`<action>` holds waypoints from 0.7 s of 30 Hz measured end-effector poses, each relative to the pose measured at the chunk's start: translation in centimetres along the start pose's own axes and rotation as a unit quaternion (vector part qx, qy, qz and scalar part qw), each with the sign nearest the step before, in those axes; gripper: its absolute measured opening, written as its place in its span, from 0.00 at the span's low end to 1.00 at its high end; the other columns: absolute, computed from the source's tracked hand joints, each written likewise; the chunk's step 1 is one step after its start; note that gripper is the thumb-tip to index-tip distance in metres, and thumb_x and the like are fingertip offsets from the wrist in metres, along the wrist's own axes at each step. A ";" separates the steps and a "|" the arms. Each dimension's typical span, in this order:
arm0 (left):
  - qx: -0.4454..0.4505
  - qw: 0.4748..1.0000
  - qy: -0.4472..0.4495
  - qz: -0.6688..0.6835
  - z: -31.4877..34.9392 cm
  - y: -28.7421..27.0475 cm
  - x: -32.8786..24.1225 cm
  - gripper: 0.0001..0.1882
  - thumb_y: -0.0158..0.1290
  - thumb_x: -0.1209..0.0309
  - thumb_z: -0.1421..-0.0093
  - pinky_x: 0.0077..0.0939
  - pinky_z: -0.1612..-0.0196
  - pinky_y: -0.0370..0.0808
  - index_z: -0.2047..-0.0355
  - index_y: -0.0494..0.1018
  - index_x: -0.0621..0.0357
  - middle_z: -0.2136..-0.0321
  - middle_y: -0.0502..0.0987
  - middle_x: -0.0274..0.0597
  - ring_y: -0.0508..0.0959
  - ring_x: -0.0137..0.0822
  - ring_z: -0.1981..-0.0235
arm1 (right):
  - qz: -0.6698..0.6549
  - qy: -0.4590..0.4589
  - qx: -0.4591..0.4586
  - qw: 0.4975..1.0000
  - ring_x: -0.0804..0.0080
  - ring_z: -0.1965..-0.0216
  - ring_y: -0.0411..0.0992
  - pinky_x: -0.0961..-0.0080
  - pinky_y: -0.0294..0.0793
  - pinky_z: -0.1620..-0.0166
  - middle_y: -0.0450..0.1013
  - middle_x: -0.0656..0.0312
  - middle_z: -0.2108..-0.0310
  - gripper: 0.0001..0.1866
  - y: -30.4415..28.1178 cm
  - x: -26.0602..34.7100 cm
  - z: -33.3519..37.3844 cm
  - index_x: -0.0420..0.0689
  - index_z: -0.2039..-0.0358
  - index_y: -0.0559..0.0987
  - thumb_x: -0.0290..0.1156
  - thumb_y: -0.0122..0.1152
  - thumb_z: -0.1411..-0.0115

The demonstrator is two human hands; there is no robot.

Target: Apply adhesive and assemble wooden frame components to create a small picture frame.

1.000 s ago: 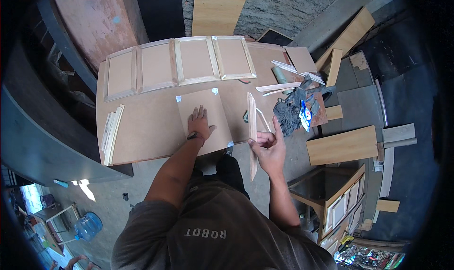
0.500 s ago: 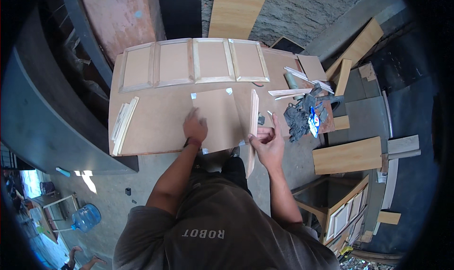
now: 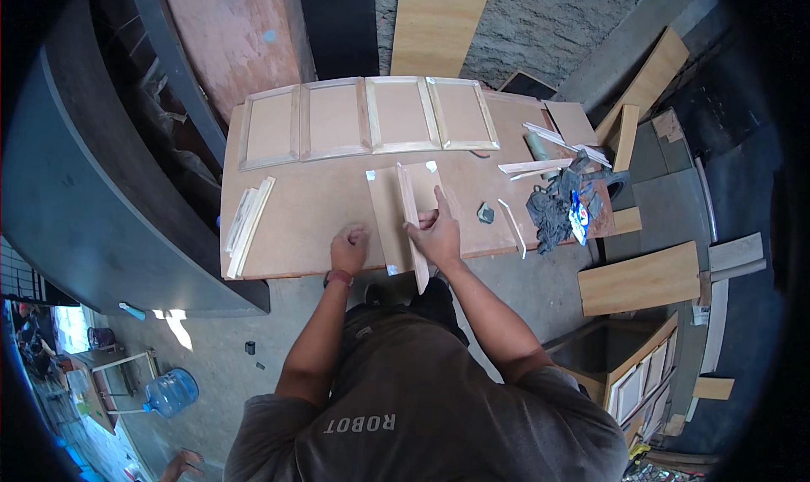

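Note:
My right hand [image 3: 435, 233] grips a pale wooden moulding strip [image 3: 408, 220], thumb on one side and index finger stretched out along the panel. The strip stands lengthwise over a thin brown rectangular panel [image 3: 387, 220], whose visible corners carry white patches. The strip's near end juts past the table's front edge. Left of the panel, my left hand [image 3: 350, 246] hovers near that edge with its fingers curled in; nothing shows in them. Along the back of the brown-topped table [image 3: 312, 216] lie several wood-framed panels [image 3: 332, 118] in a row.
Loose wood strips [image 3: 245, 229] lie at the table's left. To the right are a dark lump [image 3: 485, 213], a thin white strip [image 3: 512, 227], dark crumpled cloth [image 3: 550, 214] and a blue-white packet [image 3: 579, 218]. A plywood board [image 3: 639, 278] and wooden cabinet [image 3: 641, 372] stand right.
My right hand has carried the moulding strip left, over the panel. My left hand has drawn back off the panel toward the front edge, its fingers curling. The view has shifted slightly.

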State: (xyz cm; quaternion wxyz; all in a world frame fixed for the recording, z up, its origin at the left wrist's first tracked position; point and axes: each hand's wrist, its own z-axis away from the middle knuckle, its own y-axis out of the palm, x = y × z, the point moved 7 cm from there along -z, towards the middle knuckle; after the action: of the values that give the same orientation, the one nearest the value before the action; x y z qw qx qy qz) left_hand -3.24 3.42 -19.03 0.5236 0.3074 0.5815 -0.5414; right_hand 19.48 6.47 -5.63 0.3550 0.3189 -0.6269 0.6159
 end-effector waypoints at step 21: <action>0.168 0.938 0.051 0.298 3.5 4.0 -11.8 0.23 0.63 0.78 0.42 0.24 0.55 0.80 0.46 0.71 0.67 0.61 0.83 0.43 0.82 0.30 0.59 | -0.266 0.035 0.002 0.963 0.66 0.68 0.79 0.71 0.81 0.66 0.77 0.52 0.59 0.49 1.8 -0.4 -1.5 0.40 0.28 0.50 0.27 0.69 0.44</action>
State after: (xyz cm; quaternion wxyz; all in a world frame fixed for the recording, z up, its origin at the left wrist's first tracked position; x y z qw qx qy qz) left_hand 4.54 3.47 -8.73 0.5714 0.5774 0.3894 -0.4342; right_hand 18.29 8.06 -6.98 0.5276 0.4530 -0.5050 0.5112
